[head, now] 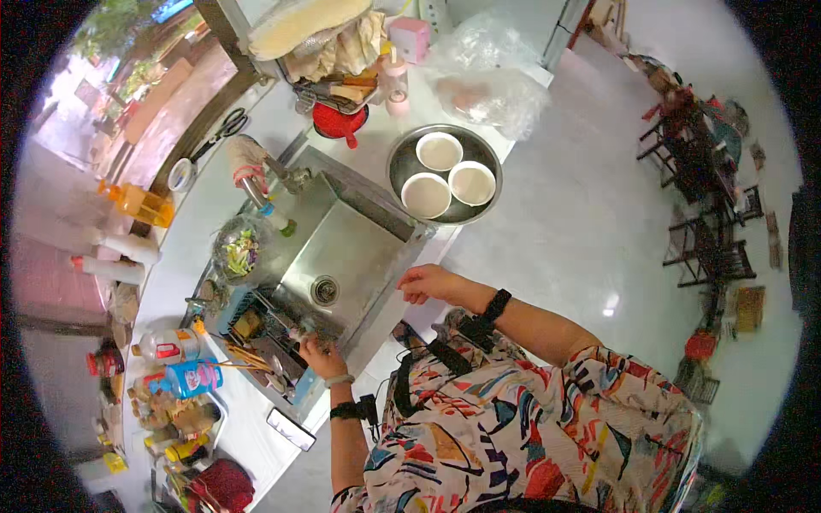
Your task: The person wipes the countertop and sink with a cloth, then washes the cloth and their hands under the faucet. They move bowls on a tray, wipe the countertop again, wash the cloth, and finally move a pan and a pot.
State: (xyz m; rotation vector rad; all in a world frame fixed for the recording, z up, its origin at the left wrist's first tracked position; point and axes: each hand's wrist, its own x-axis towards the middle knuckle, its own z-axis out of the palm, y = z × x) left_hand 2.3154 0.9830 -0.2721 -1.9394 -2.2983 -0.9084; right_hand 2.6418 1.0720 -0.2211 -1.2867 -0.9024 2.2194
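Note:
A stainless steel sink point(349, 250) with a round drain strainer point(324, 290) lies before me. My left hand point(324, 356) is over the sink's left end, beside a rack of utensils point(272, 369) that holds chopsticks point(247, 354). Its fingers are bent around a blurred spot, and whether they grip something is unclear. Above the sink's front rim, my right hand point(431, 285) hangs with loosely curled fingers and nothing visible in them. A clear bowl of cut vegetables point(241, 253) sits at the back of the sink, near the faucet point(253, 186).
Three white bowls point(426, 195) stand in a round metal basin point(401, 144) right of the sink. A red pan point(338, 120) and a plastic bag point(490, 96) are behind. Bottles point(192, 378) and a phone point(291, 429) lie left. Chairs point(709, 256) stand across the floor.

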